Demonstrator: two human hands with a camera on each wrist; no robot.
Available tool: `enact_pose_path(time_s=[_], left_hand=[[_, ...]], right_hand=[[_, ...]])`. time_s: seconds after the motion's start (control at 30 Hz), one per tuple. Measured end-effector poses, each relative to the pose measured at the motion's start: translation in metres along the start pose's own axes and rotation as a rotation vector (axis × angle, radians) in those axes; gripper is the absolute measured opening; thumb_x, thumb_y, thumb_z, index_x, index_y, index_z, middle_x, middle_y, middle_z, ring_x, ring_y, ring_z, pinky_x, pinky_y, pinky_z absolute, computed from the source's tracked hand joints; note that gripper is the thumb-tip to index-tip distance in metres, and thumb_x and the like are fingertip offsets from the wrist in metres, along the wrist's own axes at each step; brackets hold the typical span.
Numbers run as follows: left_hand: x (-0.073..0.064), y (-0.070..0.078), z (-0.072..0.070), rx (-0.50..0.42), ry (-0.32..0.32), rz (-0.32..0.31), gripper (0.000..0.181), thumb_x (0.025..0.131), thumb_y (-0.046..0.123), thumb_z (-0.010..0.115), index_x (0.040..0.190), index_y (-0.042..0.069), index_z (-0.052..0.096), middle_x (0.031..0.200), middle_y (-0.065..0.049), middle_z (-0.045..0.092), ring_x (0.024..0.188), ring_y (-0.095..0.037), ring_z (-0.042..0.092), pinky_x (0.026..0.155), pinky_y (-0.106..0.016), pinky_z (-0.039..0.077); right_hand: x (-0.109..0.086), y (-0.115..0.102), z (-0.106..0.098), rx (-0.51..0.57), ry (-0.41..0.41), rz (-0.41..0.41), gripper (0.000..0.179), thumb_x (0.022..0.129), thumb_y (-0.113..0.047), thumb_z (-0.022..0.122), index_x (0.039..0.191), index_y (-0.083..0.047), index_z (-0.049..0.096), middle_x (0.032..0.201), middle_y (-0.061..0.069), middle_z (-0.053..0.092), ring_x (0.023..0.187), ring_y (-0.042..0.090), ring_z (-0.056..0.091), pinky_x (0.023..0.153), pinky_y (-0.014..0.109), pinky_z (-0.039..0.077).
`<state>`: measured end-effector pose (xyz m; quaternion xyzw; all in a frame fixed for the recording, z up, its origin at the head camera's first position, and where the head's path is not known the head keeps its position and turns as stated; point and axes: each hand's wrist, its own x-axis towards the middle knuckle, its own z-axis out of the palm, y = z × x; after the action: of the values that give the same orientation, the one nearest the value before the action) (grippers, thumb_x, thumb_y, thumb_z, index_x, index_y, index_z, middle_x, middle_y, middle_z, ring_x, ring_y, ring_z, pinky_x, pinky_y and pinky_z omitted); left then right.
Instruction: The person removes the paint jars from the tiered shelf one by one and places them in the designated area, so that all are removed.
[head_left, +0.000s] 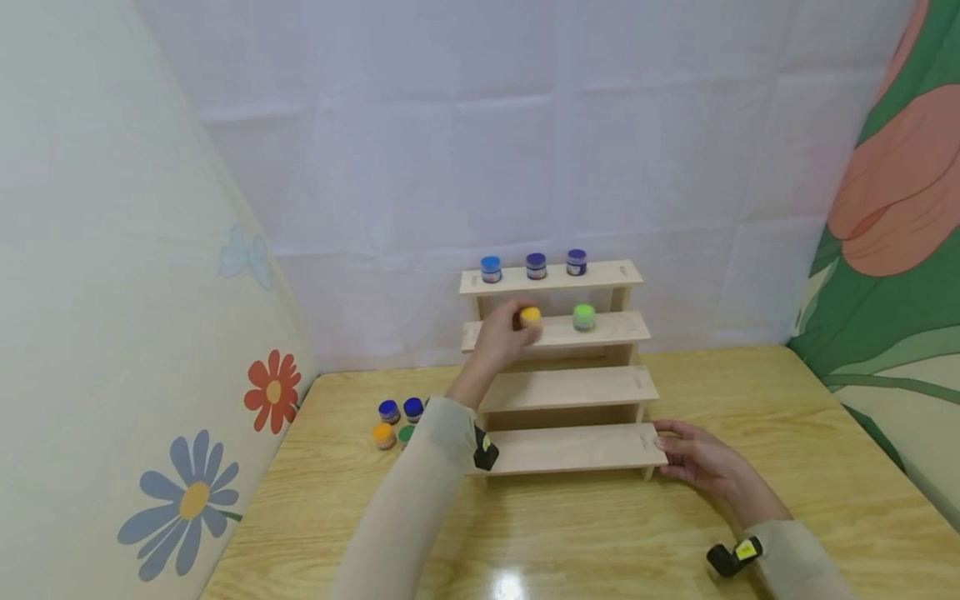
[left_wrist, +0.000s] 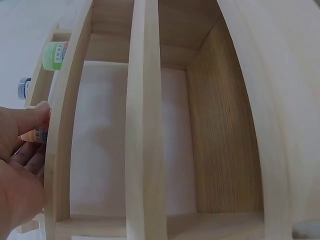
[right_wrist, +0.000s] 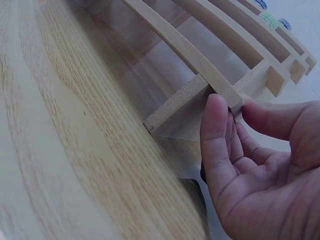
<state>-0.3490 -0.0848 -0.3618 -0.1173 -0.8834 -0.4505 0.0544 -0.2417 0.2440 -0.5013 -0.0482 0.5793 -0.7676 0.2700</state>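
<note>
My left hand point(head_left: 504, 337) holds a small paint jar with a yellow-orange lid point(head_left: 531, 317) between thumb and fingers, at the second shelf from the top of a stepped wooden rack point(head_left: 573, 387). To the right of it on that shelf stands a light green jar point(head_left: 584, 317). In the left wrist view the thumb lies across the jar point(left_wrist: 35, 134), hiding part of it. My right hand point(head_left: 701, 460) grips the right end of the lowest shelf. The right wrist view shows its thumb above and fingers below that board end point(right_wrist: 230, 97).
On the top shelf stand a blue jar point(head_left: 491, 269) and two purple-lidded jars point(head_left: 536, 266). Several more jars, among them an orange one point(head_left: 384, 436), sit on the wooden table point(head_left: 300, 517) left of the rack, partly behind the left sleeve. A white cloth point(head_left: 405, 167) hangs behind.
</note>
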Motion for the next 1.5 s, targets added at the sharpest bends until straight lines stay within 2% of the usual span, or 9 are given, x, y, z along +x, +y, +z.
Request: enact_pose_path(time_s=[0.13, 0.23, 0.57, 0.83, 1.27, 1.5], left_hand=[[-0.006, -0.003, -0.003, -0.038, 0.037, 0.001, 0.045, 0.091, 0.008, 0.075, 0.133, 0.007, 0.06, 0.124, -0.011, 0.065, 0.112, -0.026, 0.061, 0.099, -0.039, 0.054], [-0.011, -0.003, -0.007, -0.031, 0.057, 0.01, 0.042, 0.09, 0.011, 0.077, 0.129, 0.008, 0.062, 0.122, -0.01, 0.066, 0.11, -0.026, 0.063, 0.096, -0.038, 0.055], [-0.029, -0.005, -0.028, -0.05, 0.085, 0.068, 0.041, 0.087, 0.014, 0.08, 0.124, 0.008, 0.065, 0.118, -0.012, 0.069, 0.107, -0.027, 0.066, 0.093, -0.037, 0.057], [-0.046, -0.011, -0.044, -0.055, 0.068, 0.101, 0.043, 0.088, 0.015, 0.08, 0.127, 0.007, 0.065, 0.118, -0.012, 0.07, 0.11, -0.027, 0.065, 0.098, -0.039, 0.055], [-0.074, -0.024, -0.065, -0.07, 0.033, 0.098, 0.041, 0.089, 0.017, 0.079, 0.127, 0.008, 0.064, 0.122, -0.009, 0.067, 0.117, -0.025, 0.062, 0.101, -0.038, 0.054], [-0.09, -0.033, -0.078, -0.058, 0.033, 0.055, 0.041, 0.089, 0.019, 0.08, 0.127, 0.011, 0.064, 0.123, -0.009, 0.067, 0.119, -0.028, 0.064, 0.102, -0.041, 0.054]], right_hand=[[0.0, 0.001, 0.001, 0.0, 0.008, 0.006, 0.022, 0.104, -0.009, 0.055, 0.122, -0.021, 0.058, 0.104, 0.002, 0.07, 0.09, 0.012, 0.068, 0.075, 0.024, 0.059], [0.0, 0.002, 0.002, -0.002, 0.008, 0.004, 0.022, 0.104, -0.009, 0.055, 0.122, -0.021, 0.058, 0.103, 0.002, 0.07, 0.09, 0.012, 0.068, 0.074, 0.023, 0.059], [0.001, 0.002, 0.0, 0.007, -0.021, -0.013, 0.022, 0.105, -0.007, 0.052, 0.12, -0.023, 0.058, 0.103, 0.002, 0.07, 0.089, 0.012, 0.068, 0.074, 0.023, 0.059], [0.001, 0.002, -0.001, -0.004, -0.008, -0.003, 0.022, 0.105, -0.009, 0.052, 0.12, -0.023, 0.058, 0.104, 0.002, 0.07, 0.09, 0.012, 0.068, 0.074, 0.023, 0.059], [-0.002, -0.001, 0.002, 0.008, -0.01, -0.008, 0.023, 0.105, -0.008, 0.052, 0.121, -0.023, 0.058, 0.103, 0.002, 0.069, 0.089, 0.012, 0.068, 0.075, 0.023, 0.059], [-0.002, -0.001, 0.002, 0.006, 0.015, -0.001, 0.023, 0.105, -0.008, 0.052, 0.124, -0.02, 0.057, 0.102, 0.002, 0.07, 0.089, 0.012, 0.068, 0.074, 0.023, 0.059]])
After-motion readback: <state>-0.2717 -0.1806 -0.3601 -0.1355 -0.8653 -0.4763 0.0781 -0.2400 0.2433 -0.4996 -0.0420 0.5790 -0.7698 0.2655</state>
